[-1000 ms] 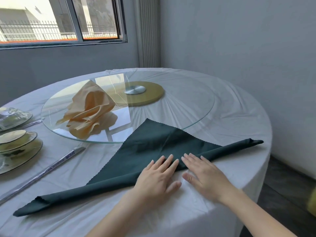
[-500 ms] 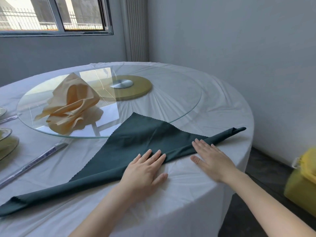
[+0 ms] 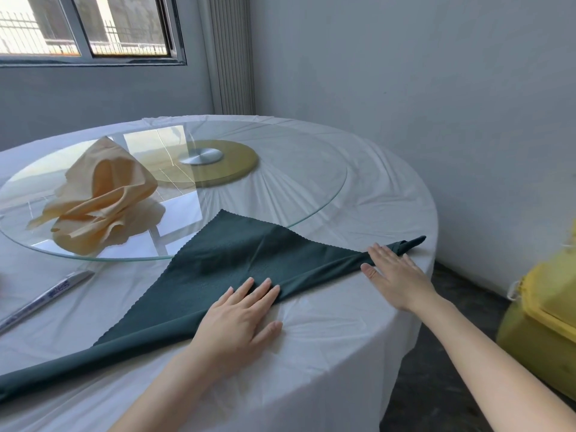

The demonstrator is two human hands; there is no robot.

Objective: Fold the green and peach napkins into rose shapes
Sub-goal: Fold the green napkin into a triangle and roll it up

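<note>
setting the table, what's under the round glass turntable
Through the round glass turntable show a flat gold disc with a silver hub and the white tablecloth. The crumpled peach napkin and the tip of the dark green napkin cover what lies beneath them.

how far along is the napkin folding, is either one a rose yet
Looks done: the peach napkin sits gathered in a ruffled, flower-like shape on the glass turntable. In hand: the green napkin is a triangle with its near edge rolled into a band; left hand and right hand press flat on it. Left: probably rolling further toward the tip, then coiling the band into a rose.
</note>
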